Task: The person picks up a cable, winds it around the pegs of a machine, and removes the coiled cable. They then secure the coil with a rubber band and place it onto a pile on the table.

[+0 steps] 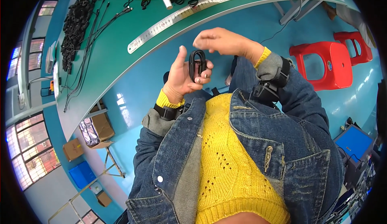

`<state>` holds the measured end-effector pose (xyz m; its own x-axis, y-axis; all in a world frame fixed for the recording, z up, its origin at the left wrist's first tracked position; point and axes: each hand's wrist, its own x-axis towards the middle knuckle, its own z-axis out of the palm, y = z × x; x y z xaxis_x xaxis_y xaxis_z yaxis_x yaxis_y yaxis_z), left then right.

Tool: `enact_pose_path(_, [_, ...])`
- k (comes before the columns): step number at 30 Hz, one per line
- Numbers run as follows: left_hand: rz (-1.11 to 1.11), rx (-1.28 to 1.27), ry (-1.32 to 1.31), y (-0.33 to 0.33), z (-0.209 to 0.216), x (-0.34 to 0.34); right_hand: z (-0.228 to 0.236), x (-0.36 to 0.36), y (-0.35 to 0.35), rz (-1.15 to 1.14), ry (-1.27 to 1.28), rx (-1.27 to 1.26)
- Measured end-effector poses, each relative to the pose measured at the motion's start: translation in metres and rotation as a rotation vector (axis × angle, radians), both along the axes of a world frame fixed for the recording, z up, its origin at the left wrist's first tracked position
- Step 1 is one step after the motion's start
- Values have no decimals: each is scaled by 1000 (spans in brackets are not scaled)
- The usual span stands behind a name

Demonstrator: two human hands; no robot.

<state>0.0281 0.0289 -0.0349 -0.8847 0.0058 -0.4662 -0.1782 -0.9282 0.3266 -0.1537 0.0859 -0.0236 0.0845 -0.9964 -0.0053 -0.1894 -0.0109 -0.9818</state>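
Cable coil (192, 66), black, wound into a narrow upright loop, sits in the left hand (179, 75), in front of the torso and off the near edge of the green bench (115, 48). Left hand: fingers curled round the coil's lower part, thumb raised clear. Right hand (226, 42): just above and to the right, fingers bent and close together, no contact with the coil visible; can't tell if it pinches anything. Handling, my judgement: light, bendy but springy, so turns likely fan out if the grip slackens; jacket probably smooth, a bit slippery, not fragile, though sharp kinks would be bad for it. Best hold: across both long sides at mid-length, all strands gathered, light squeeze. Steel ruler (177, 17) and black cable pile (76, 26) lie on the bench, well apart from the coil
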Motion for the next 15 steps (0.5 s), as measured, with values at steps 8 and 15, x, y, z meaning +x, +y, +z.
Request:
enact_pose_path(8, [-93, -51, 0, 2, 0, -2, 0, 9, -4, 255, -50, 88])
enact_pose_path(15, [-92, -115, -10, -1, -1, 0, -3, 15, -2, 257, -326, 235])
